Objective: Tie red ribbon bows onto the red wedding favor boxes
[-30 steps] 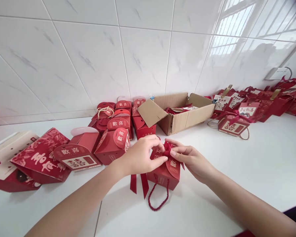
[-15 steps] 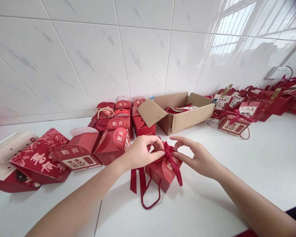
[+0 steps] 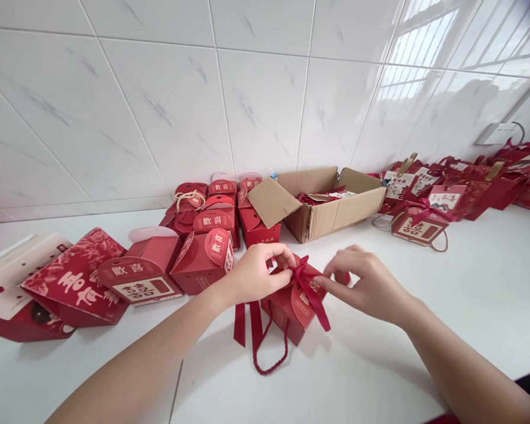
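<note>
A small red gift box [image 3: 278, 307] with Chinese lettering stands on the white surface in front of me. A dark red ribbon [image 3: 317, 307] is tied over its top, with one tail hanging down the front face. From the left, my left hand [image 3: 259, 274] pinches the ribbon beside its knot. My right hand [image 3: 371, 284] is curled closed on the right side, thumb and forefinger gripping a part of the ribbon that stretches from the knot. A braided red cord handle [image 3: 270, 371] droops from the box onto the surface, near more ribbon tails [image 3: 239, 324].
Several red gift boxes [image 3: 201, 268] stand at the left and behind. An open cardboard box [image 3: 342, 215] with red pieces inside sits against the tiled wall [image 3: 265, 106]. To the right are a ribboned box [image 3: 417, 229] and a row of red bags [image 3: 477, 197].
My right hand has moved a little to the right from the knot, drawing ribbon with it, and its fingers have curled in. My left hand stays at the knot.
</note>
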### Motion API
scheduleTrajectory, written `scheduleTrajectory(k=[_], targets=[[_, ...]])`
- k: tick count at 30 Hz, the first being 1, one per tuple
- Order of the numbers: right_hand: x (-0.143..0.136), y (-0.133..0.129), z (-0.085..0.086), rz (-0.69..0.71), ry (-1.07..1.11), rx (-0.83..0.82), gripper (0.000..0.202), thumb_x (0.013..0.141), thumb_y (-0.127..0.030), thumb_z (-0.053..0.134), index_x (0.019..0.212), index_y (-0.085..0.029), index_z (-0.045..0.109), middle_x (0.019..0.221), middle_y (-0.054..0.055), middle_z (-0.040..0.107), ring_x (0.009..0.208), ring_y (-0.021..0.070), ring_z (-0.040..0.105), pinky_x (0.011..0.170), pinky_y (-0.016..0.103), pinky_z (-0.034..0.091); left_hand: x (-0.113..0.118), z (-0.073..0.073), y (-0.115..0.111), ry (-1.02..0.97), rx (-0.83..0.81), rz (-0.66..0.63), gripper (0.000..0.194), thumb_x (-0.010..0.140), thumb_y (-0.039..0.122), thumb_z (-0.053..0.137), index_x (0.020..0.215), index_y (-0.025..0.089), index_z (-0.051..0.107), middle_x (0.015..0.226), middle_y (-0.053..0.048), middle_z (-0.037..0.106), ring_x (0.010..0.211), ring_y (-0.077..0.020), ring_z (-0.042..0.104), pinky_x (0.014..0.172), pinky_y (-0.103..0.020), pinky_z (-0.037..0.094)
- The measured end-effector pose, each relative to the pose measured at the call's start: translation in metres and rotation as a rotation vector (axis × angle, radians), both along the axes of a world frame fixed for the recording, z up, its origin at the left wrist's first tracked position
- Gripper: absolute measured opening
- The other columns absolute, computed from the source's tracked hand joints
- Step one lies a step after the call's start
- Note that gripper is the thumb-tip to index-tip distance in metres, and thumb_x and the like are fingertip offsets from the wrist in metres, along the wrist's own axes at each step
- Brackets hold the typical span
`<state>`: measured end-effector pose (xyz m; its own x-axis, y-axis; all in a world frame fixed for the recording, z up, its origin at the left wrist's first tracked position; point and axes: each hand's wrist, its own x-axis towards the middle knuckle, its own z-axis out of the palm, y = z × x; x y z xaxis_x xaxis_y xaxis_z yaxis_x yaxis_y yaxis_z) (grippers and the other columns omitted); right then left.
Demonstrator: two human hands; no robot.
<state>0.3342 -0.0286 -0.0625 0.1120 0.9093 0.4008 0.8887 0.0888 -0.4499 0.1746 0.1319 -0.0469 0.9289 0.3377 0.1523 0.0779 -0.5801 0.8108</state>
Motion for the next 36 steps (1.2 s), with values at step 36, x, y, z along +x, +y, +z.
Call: scheduleTrajectory(k=[36], targets=[[0.036,0.035,0.024,0.565,-0.043,-0.202,0.038,0.093,-0.012,0.043,0.12,-0.025,0.065,0.088,0.004,0.058,0.075,0.0106,0.055,0.066,0.021,0.045,-0.009,0.008,0.009,0.191,0.09,-0.048,0.007,0.076,0.019,0.055,0.079,0.021,0.062,0.079,0.002,0.064,0.072,-0.0144,0.057,0.066,-0.026,0.046]])
